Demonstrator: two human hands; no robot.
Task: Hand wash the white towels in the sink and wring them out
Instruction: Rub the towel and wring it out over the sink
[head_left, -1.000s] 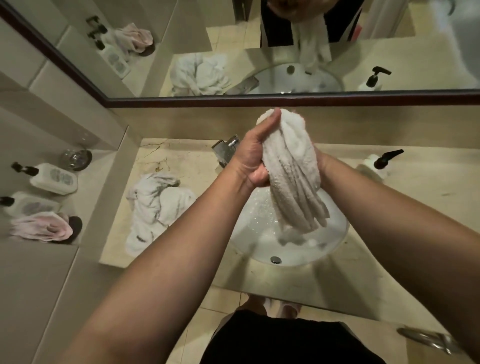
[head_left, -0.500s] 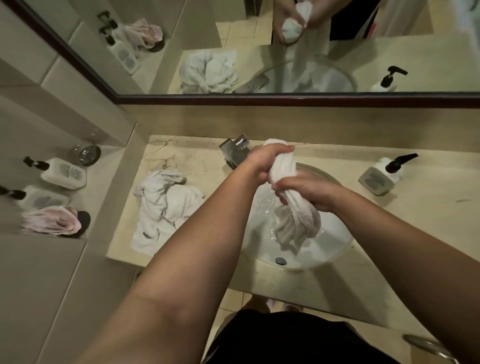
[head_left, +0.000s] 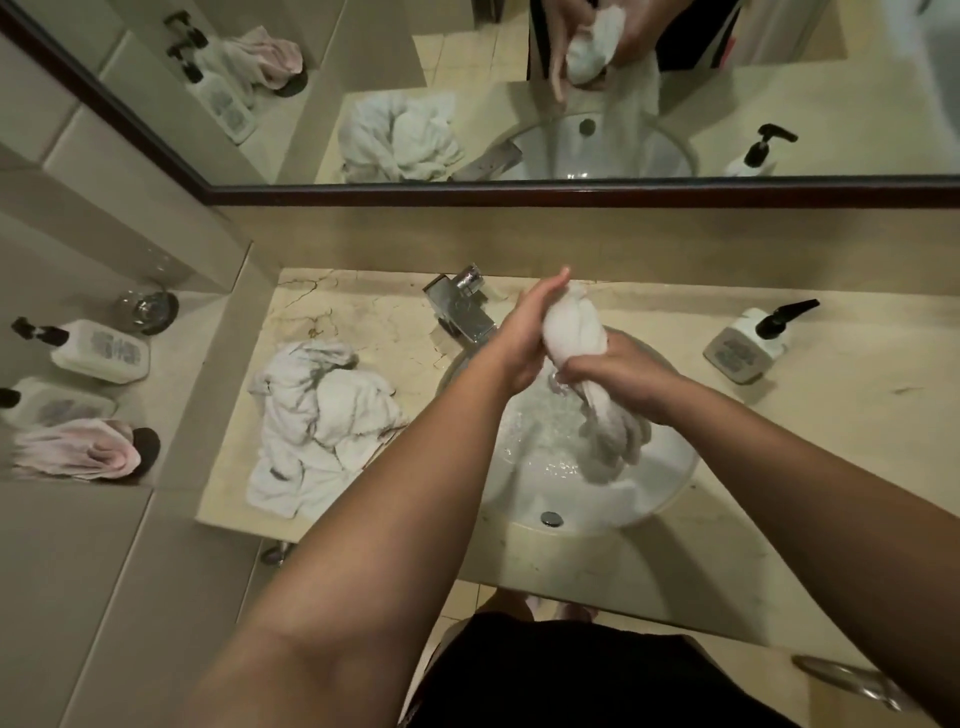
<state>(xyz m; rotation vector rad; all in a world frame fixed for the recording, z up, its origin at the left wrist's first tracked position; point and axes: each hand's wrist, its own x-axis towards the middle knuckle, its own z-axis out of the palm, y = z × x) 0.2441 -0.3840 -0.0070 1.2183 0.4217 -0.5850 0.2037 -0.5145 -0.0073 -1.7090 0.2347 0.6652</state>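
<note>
Hands wring a twisted white terry towel (head_left: 576, 332) over the round white sink (head_left: 670, 499): left hand (head_left: 524, 343) grips its top, right hand (head_left: 618, 379) its middle; next, likely a tighter twist.

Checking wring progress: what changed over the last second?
The white towel came down from held high in front of the mirror to just over the sink. The right hand came round from behind and now grips its middle; the left hand keeps hold of the top. The towel pile and soap bottle stayed put.
</note>
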